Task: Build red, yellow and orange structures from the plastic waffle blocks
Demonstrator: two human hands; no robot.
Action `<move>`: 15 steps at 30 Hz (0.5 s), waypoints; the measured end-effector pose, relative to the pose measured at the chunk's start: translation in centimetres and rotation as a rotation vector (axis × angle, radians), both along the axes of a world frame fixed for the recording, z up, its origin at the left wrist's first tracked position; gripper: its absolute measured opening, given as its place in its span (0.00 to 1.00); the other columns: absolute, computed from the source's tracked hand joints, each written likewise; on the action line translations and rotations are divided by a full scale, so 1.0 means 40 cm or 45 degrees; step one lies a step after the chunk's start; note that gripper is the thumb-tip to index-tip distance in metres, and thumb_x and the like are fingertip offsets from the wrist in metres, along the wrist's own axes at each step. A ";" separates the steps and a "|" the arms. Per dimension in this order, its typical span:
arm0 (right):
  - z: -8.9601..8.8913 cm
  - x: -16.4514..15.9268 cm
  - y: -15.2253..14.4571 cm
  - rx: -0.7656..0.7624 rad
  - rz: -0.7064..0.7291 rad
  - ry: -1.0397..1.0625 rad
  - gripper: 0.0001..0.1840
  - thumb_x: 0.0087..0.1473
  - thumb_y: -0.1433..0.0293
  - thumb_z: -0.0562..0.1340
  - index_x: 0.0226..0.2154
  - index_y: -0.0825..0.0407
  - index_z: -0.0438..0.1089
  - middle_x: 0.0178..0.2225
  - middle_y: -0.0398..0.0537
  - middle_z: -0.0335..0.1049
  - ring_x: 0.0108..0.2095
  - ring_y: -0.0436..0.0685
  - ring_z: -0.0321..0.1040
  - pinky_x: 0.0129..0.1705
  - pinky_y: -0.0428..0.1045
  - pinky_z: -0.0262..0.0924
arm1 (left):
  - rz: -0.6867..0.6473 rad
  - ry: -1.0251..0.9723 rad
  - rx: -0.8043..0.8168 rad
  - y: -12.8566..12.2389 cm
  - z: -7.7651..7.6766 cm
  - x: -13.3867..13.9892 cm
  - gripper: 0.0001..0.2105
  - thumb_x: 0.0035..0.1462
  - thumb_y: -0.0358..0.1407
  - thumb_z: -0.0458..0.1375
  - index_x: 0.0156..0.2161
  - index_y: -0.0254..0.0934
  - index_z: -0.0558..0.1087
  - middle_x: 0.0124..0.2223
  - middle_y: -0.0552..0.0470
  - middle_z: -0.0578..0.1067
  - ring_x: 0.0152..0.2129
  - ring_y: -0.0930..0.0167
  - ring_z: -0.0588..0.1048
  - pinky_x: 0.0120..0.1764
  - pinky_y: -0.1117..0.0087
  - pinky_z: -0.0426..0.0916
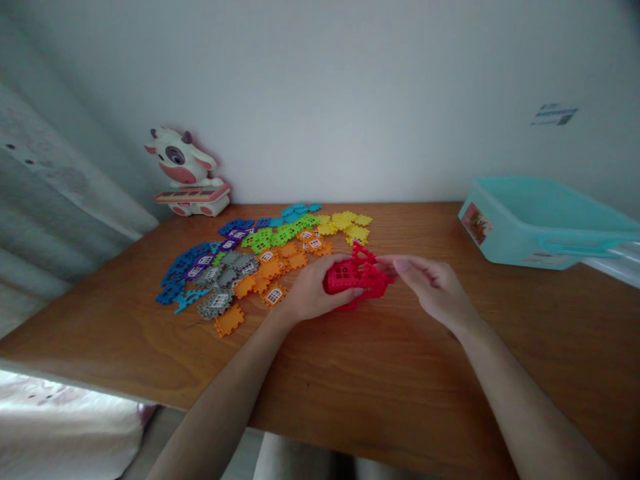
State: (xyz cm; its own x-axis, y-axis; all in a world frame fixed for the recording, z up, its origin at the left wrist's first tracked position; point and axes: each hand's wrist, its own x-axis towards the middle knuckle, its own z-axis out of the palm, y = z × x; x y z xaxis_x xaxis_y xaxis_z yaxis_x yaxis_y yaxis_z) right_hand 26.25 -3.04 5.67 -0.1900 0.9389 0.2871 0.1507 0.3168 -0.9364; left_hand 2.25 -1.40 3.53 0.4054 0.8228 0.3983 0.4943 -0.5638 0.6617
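Note:
A bunch of red plastic building tiles (345, 277), some with window cut-outs, sits in my left hand (314, 291). That hand wraps round the tiles from the left, with its thumb across their near side. My right hand (435, 287) meets the right end of the red tiles with its fingertips, thumb and fingers drawn together. The exact hold there is partly hidden. Just left of my hands lie orange tiles (270, 268) and grey tiles (227, 275), several with white window frames.
Yellow tiles (345, 221), green tiles (283, 233) and blue tiles (185, 267) spread over the wooden table (380, 373). A cow toy with a keyboard (193, 193) stands at the back left. On the right is a turquoise plastic bin (520, 243). A curtain (60, 173) hangs at the left.

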 end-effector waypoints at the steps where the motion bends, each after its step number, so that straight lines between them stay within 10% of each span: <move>1: 0.003 0.006 0.001 0.010 -0.019 0.007 0.19 0.61 0.48 0.61 0.41 0.40 0.82 0.42 0.48 0.83 0.42 0.61 0.80 0.47 0.56 0.75 | 0.001 0.001 0.000 -0.001 0.002 0.001 0.28 0.55 0.47 0.67 0.58 0.40 0.69 0.55 0.45 0.78 0.47 0.63 0.79 0.52 0.59 0.74; 15: -0.018 -0.014 -0.003 0.159 -0.033 -0.282 0.13 0.61 0.58 0.64 0.43 0.46 0.79 0.43 0.47 0.82 0.40 0.58 0.78 0.43 0.52 0.73 | 0.007 -0.017 0.010 0.000 -0.004 0.003 0.28 0.55 0.46 0.67 0.57 0.39 0.69 0.54 0.44 0.78 0.47 0.62 0.79 0.53 0.58 0.73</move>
State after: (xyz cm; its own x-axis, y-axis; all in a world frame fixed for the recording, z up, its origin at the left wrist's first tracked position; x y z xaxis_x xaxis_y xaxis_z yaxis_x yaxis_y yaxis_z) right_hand 25.69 -3.17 4.93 -0.2372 0.9042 0.3552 0.3573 0.4212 -0.8336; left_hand 2.35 -1.38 3.36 0.3954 0.8218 0.4102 0.4887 -0.5663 0.6636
